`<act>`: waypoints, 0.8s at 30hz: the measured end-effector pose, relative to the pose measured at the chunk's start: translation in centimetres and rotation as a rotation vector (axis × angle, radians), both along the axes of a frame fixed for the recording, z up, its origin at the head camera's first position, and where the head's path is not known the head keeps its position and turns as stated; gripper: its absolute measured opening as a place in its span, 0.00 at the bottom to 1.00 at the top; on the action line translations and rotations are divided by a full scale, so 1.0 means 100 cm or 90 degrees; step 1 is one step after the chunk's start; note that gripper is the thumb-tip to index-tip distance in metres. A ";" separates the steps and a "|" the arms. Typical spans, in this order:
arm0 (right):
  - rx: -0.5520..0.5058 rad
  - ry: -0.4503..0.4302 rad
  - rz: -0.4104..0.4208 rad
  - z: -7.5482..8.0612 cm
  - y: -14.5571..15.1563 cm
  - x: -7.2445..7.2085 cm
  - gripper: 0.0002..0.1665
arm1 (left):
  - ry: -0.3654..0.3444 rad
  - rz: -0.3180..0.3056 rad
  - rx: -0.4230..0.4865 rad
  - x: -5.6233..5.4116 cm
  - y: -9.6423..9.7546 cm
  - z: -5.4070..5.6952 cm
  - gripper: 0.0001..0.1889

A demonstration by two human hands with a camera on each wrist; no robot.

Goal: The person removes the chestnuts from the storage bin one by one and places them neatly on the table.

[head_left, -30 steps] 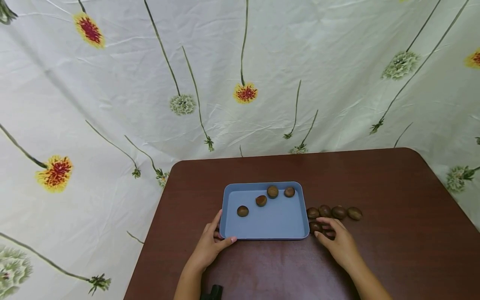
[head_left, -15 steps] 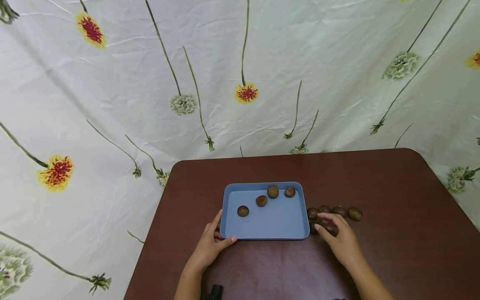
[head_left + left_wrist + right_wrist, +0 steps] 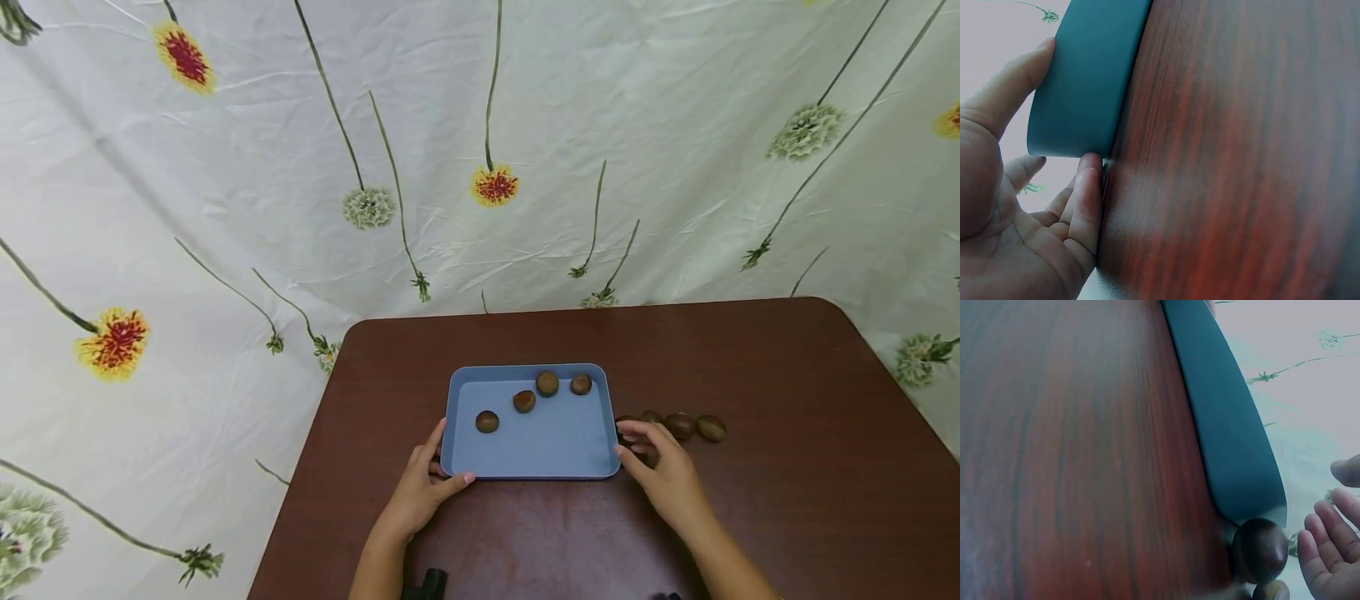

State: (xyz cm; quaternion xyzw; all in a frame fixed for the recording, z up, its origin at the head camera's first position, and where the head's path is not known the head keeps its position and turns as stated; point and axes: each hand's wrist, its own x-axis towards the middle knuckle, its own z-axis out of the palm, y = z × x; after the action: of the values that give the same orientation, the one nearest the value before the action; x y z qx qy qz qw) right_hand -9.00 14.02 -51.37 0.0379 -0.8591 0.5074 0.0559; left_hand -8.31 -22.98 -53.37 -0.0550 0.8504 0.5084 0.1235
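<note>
Blue tray (image 3: pixel 536 446) holds 4 brown nuts (image 3: pixel 547 383); left fingers (image 3: pixel 1087 206) grip it; right fingers (image 3: pixel 1313 559) stand wide.

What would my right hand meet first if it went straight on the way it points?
Your right hand would probably meet the blue tray first, at its right edge, though height is hard to judge, so it might pass over.

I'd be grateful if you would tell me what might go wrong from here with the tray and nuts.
The left hand holds the tray at its near-left corner; a tilt there might send the four loose nuts inside rolling.
The right hand is just above the nuts beside the tray; a careless brush of the fingers could knock one away across the table.
</note>
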 end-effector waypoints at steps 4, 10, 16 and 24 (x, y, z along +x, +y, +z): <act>-0.019 0.010 0.020 0.002 -0.006 -0.002 0.19 | 0.002 -0.003 -0.001 0.000 0.000 0.000 0.55; -0.016 0.008 0.041 0.003 -0.017 -0.003 0.19 | 0.000 -0.001 -0.003 0.000 0.000 0.001 0.55; 0.005 0.004 0.055 0.002 -0.028 -0.007 0.19 | 0.002 -0.002 -0.003 0.000 0.000 0.001 0.55; 0.008 0.001 0.087 0.001 -0.043 -0.012 0.20 | -0.002 -0.002 -0.004 0.000 0.000 0.001 0.55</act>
State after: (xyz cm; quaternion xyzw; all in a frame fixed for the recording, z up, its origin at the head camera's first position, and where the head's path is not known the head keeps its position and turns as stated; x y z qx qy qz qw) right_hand -10.21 9.68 -51.32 0.0974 -0.8575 0.5047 0.0214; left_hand -8.30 -22.95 -53.26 -0.0552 0.8517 0.5058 0.1255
